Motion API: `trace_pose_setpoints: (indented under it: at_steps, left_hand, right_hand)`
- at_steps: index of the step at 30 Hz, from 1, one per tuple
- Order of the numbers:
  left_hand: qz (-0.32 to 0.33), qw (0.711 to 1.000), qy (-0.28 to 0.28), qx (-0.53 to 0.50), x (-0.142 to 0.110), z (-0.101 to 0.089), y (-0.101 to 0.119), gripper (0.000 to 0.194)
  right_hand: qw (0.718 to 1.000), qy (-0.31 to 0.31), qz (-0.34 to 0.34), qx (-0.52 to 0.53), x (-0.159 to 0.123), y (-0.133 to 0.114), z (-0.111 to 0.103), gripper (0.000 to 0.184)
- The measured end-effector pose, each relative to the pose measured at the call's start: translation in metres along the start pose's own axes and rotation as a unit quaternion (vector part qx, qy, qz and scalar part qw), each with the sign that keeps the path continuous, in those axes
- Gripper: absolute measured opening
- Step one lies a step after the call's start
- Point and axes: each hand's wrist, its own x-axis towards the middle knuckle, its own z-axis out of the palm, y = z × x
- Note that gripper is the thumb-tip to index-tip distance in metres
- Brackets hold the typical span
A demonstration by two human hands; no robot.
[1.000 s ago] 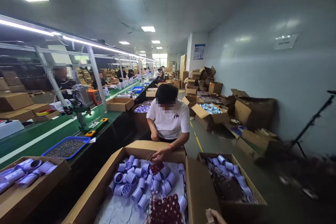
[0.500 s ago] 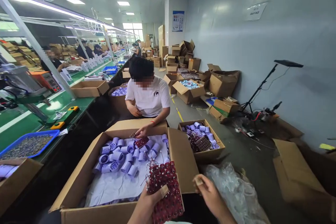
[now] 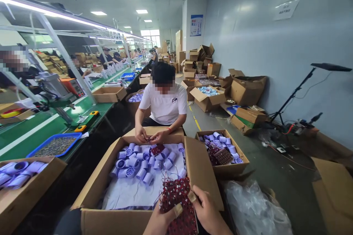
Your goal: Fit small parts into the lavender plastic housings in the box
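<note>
A panel of small red circuit boards [image 3: 176,192] with thin wires stands tilted at the near side of a big open carton [image 3: 117,224]. My left hand [image 3: 162,220] grips its lower left part, the thumb, wrapped in tan tape, lying across the front. At the panel's upper right edge, my right hand [image 3: 206,209] pinches with a taped thumb and bent fingers; its fingertips are partly hidden. Inside the carton, several lilac plastic cups [image 3: 141,173] lie on a white sheet [image 3: 127,194]. Another red board piece [image 3: 157,149] rests among the cups.
Across the carton sits a co-worker in a white shirt [image 3: 165,104], both hands on a small board piece. A smaller carton [image 3: 228,169] of cups and boards stands right, near clear plastic bags [image 3: 253,209]. At left is a green workbench [image 3: 103,112] with a blue tray [image 3: 74,136].
My right hand has come left from beside the carton flap onto the panel's edge. The co-worker's hands have come together over the carton's far edge. The view has shifted left.
</note>
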Motion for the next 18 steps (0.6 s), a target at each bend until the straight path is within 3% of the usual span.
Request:
trace_pose_setpoints:
  at_steps: [5,11,15,18]
  left_hand:
    - [0.017,0.999,0.012,-0.045,-0.003,0.005,-0.002,0.056]
    - [-0.004,0.997,0.043,-0.062,-0.006,0.010,0.004,0.048]
    - [-0.015,0.996,0.060,-0.059,-0.004,0.011,0.004,0.047]
    - [-0.036,0.994,0.071,-0.068,-0.001,0.011,0.003,0.050]
  right_hand:
    - [0.997,0.057,-0.035,-0.032,0.001,0.005,0.008,0.048]
    - [1.000,0.000,0.001,0.010,0.002,-0.009,-0.004,0.045]
    - [0.995,0.071,0.050,0.042,0.003,-0.006,0.006,0.051]
    - [0.989,0.122,0.082,0.035,0.001,0.017,-0.007,0.051]
